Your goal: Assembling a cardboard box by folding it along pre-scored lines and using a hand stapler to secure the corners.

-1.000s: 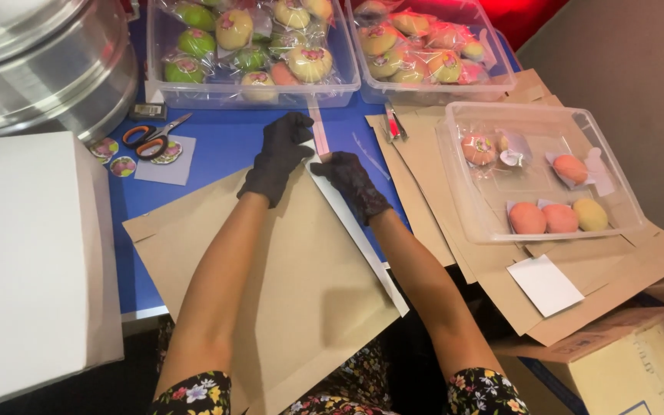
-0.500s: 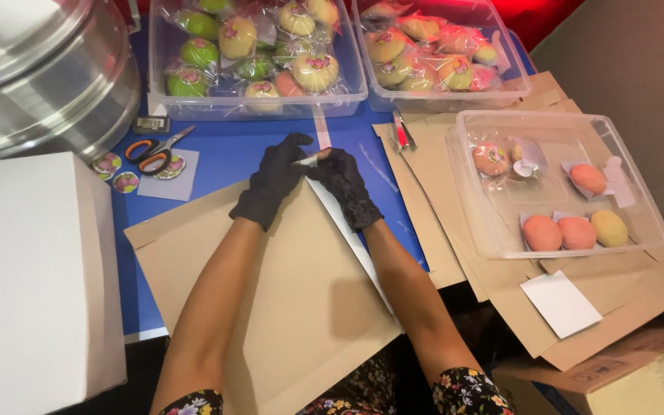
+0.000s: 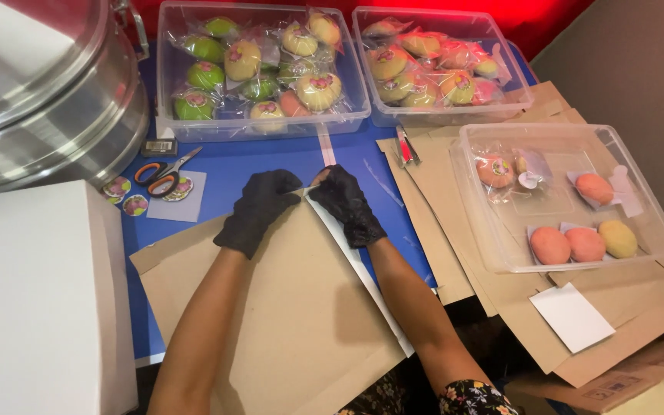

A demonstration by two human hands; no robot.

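1. A big steel pot (image 3: 40, 100) fills the far left; smooth, round, shiny, with a ridged rim; a flat white box (image 3: 32, 300) sits near it on my left.
2. The blue table (image 3: 270, 165) shows between everything; its surface is plain and matte.
3. A wide sheet of brown cardboard (image 3: 286, 323) lies in front of me, dull and stiff, with a white strip along its right edge; my forearms cross over it.
4. More brown sheets (image 3: 455, 223) are stacked to the right, partly under a clear plastic tub (image 3: 655, 207) holding a few smooth pink and yellow egg-shaped pieces.
5. Two more clear tubs stand at the far edge; the left tub (image 3: 170, 115) holds green and cream rounds in crinkly wrappers; the right tub (image 3: 516, 92) holds yellow and pink ones.
6. My left hand (image 3: 259, 211), in a black glove, presses flat on the far corner of the cardboard; my right hand (image 3: 347, 204), also gloved, pinches that same corner; the two hands sit close together, nearly touching.
7. A small white card (image 3: 572, 317) lies on the near right sheets.
8. Scissors (image 3: 163, 173) with orange and black handles lie to the far left of my hands, beside round stickers (image 3: 126, 196); a red-handled cutter (image 3: 405, 146) rests on the right stack.
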